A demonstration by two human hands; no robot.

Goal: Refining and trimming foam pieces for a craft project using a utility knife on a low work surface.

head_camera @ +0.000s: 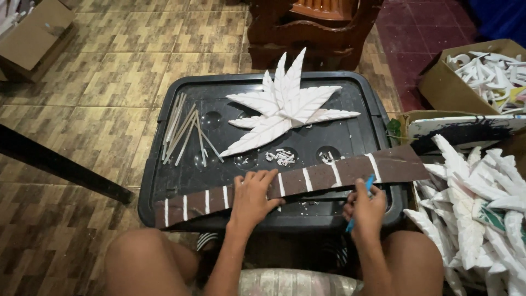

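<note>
The left hand (253,194) presses flat, fingers spread, on a long brown strip (307,180) across the black bin lid (181,170); the right hand (366,211) pinches a blue cutter (361,200) at the strip's edge.

Long dark brown strip (323,178): flat, tapered, crossed by evenly spaced white stripes. It lies slantwise across the near edge of the black bin lid (186,181), its left end lower and overhanging the lid's near left corner, its broad right end raised past the right rim. Blue-handled cutter (361,200): slim, tilted, its upper end touching the strip's lower edge near the lid's right side.
</note>
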